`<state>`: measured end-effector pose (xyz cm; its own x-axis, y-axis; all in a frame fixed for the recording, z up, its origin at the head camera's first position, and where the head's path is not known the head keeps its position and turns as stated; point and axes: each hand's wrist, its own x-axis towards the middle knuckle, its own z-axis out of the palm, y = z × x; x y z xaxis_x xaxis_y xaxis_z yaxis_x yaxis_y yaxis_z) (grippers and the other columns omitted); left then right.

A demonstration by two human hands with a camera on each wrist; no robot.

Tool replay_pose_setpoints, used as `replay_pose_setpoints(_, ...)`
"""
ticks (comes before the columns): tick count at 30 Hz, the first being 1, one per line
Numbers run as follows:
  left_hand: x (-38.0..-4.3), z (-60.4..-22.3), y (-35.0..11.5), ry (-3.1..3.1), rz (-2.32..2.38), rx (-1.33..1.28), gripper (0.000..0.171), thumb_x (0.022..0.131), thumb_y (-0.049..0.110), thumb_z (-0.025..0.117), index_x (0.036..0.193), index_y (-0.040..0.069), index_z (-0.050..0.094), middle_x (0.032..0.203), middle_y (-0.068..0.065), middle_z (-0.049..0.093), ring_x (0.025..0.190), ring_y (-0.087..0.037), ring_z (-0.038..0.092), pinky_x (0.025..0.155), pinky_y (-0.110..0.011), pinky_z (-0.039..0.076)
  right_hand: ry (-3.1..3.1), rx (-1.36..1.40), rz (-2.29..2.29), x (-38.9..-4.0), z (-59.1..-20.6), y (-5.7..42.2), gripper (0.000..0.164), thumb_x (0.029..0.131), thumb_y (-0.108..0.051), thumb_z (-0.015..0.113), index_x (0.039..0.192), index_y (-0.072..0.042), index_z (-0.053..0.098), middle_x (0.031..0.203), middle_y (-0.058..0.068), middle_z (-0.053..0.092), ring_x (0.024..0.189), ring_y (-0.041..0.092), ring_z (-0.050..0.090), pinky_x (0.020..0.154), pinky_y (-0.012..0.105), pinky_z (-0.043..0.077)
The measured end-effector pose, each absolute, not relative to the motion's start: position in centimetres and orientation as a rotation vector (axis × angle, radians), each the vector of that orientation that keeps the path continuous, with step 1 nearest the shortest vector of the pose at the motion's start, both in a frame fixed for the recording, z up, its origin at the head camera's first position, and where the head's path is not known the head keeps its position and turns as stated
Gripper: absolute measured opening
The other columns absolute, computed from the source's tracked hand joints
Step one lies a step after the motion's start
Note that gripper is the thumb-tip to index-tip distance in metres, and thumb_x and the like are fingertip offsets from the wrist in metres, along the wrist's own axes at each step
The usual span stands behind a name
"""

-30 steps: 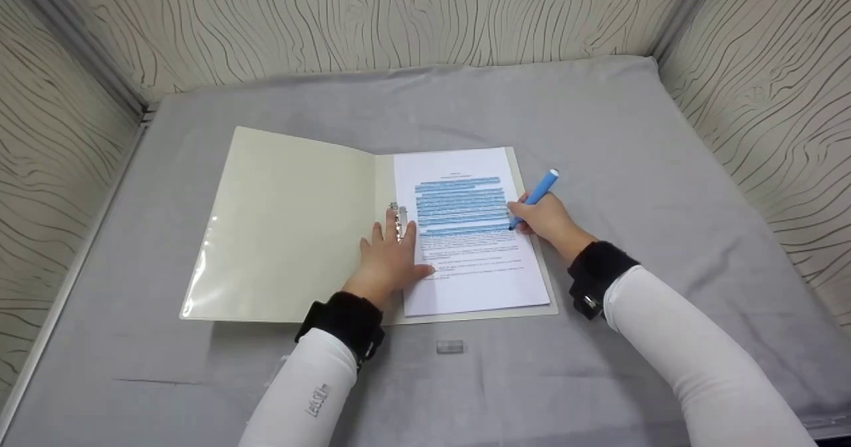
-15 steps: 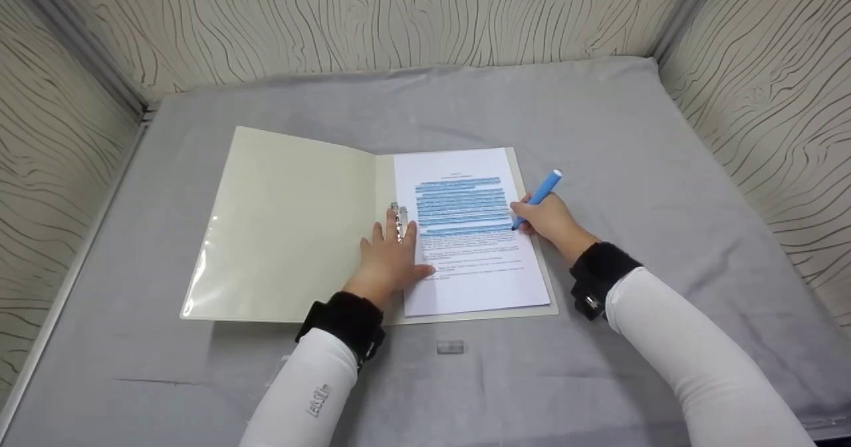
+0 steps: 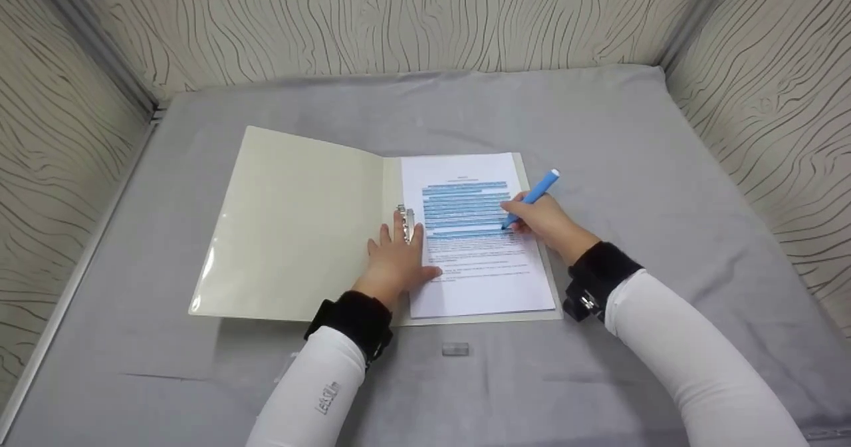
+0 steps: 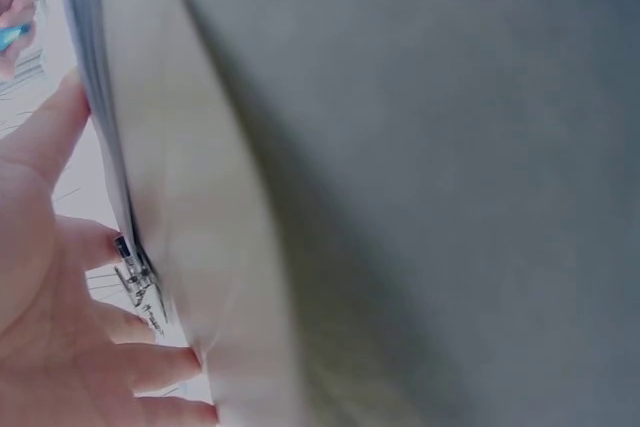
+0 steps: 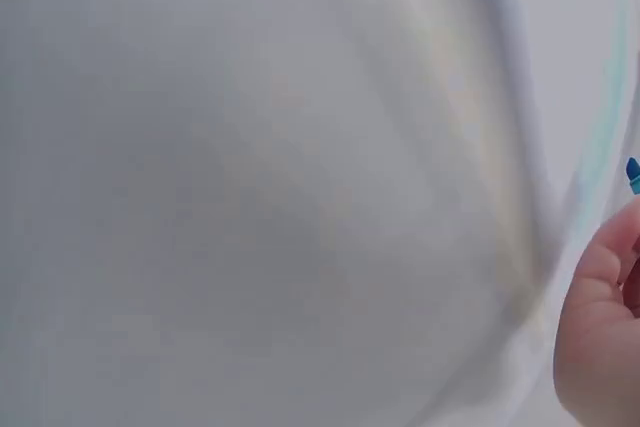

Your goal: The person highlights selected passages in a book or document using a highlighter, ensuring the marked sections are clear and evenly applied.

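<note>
In the head view, my right hand [image 3: 546,221] pinches a blue marker [image 3: 542,186] with a pale end cap. Its dark tip points down at the right end of the lowest blue line on the printed page [image 3: 475,297]; whether it touches the paper I cannot tell. Blue strokes cover the upper text, while the lower text is plain. My left hand [image 3: 395,261] rests with fingers spread beside the metal ring clip [image 3: 409,224], its thumb on the page's left side. The left wrist view shows the fingers [image 4: 150,367] stretched out near that clip [image 4: 142,287].
The page lies in a cream binder [image 3: 299,227] spread wide, its left cover slightly raised. A small grey translucent block [image 3: 455,349] lies in front of it on the grey cloth [image 3: 598,121]. Patterned panels [image 3: 412,21] enclose the back and sides.
The right hand and marker have moved a little left across the page, from the line's right end. The left hand stays in place on the binder. The head view has shifted slightly.
</note>
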<state>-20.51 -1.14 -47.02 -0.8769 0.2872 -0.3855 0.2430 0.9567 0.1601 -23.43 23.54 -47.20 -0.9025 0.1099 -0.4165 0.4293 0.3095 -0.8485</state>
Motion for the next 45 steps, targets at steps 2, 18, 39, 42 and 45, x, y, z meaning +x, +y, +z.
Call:
replay_pose_setpoints(2, -20.6, -47.0, -1.1, 2.694, 0.145, 0.379, 0.089, 0.083, 0.060, 0.056, 0.151, 0.017, 0.017, 0.154, -0.018, -0.003, 0.138, -0.042, 0.007, 0.105, -0.058, 0.017, 2.330, 0.435, -1.619, -23.5, -47.0, 21.6, 0.022, 0.090, -0.023, 0.061, 0.089, -0.004, 0.050, 0.070, 0.002, 0.054, 0.058, 0.008, 0.054, 0.058, 0.021, 0.047)
replay_pose_setpoints(18, -20.5, -47.6, -0.7, 2.703, 0.128, 0.401, 0.091, 0.083, 0.062, 0.053, 0.150, 0.015, 0.015, 0.155, -0.017, -0.004, 0.138, -0.042, 0.010, 0.104, -0.059, 0.020, 2.429, 0.276, -1.536, -24.2, -48.7, 13.1, 0.018, 0.086, -0.022, 0.065, 0.079, -0.008, 0.055, 0.064, 0.001, 0.057, 0.055, 0.010, 0.056, 0.053, 0.021, 0.046)
replay_pose_setpoints(39, -20.6, -47.3, -1.1, 2.711, 0.112, 0.407, 0.090, 0.083, 0.062, 0.053, 0.150, 0.016, 0.016, 0.154, -0.019, -0.003, 0.137, -0.043, 0.011, 0.103, -0.060, 0.020, 2.516, 0.177, -1.519, -24.2, -49.0, 12.0, 0.017, 0.084, -0.017, 0.064, 0.072, -0.009, 0.054, 0.059, -0.001, 0.052, 0.053, 0.010, 0.050, 0.053, 0.021, 0.040)
replay_pose_setpoints(42, -20.7, -47.4, -1.2, 2.712, 0.118, 0.406, 0.090, 0.083, 0.062, 0.054, 0.150, 0.016, 0.016, 0.154, -0.020, -0.003, 0.137, -0.043, 0.011, 0.103, -0.060, 0.021, 2.528, 0.170, -1.512, -24.3, -49.0, 11.9, 0.017, 0.083, -0.015, 0.064, 0.072, -0.009, 0.054, 0.059, -0.001, 0.052, 0.053, 0.010, 0.050, 0.053, 0.021, 0.040)
replay_pose_setpoints(45, -20.7, -47.5, -1.2, 2.716, 0.122, 0.405, 0.090, 0.083, 0.062, 0.054, 0.150, 0.016, 0.017, 0.154, -0.020, -0.002, 0.137, -0.043, 0.011, 0.103, -0.060, 0.021, 2.529, 0.167, -1.515, -24.2, -49.0, 11.8, 0.016, 0.083, -0.014, 0.065, 0.071, -0.009, 0.054, 0.059, -0.002, 0.052, 0.053, 0.010, 0.050, 0.052, 0.020, 0.041)
